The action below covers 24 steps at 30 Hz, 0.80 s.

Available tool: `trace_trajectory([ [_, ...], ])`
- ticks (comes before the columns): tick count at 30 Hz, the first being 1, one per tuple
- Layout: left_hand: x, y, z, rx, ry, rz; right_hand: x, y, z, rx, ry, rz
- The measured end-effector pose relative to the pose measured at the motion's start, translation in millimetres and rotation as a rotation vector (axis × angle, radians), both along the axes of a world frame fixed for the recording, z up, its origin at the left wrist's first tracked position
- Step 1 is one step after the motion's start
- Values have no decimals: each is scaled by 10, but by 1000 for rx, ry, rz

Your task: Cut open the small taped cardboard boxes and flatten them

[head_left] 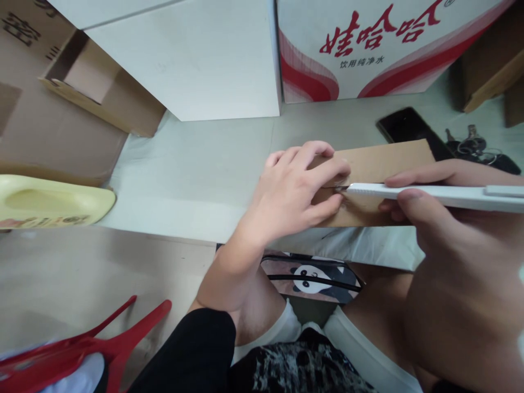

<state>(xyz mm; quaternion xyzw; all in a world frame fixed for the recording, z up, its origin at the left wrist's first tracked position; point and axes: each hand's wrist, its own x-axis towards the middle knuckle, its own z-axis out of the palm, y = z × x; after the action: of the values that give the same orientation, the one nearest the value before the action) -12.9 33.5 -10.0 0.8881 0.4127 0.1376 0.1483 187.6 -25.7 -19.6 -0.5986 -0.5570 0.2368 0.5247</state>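
A flat piece of brown cardboard lies near the table's front edge. My left hand rests on its left end, with fingers spread and bent, pressing the cardboard. In my right hand is a white pen-like tool, held between thumb and fingers. Its thin dark metal tip reaches the cardboard between my left thumb and forefinger. Part of the cardboard is hidden beneath both hands.
A black phone and keys lie behind the cardboard. White box, red-lettered box and brown cartons line the back and left. A yellow bottle is left; a red chair stands below.
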Motion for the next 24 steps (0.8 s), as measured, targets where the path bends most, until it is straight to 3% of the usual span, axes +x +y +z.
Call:
trace_trajectory([
  [24,16,-14,25,-64,13,24,-5,22,5,-75,-52,-74],
])
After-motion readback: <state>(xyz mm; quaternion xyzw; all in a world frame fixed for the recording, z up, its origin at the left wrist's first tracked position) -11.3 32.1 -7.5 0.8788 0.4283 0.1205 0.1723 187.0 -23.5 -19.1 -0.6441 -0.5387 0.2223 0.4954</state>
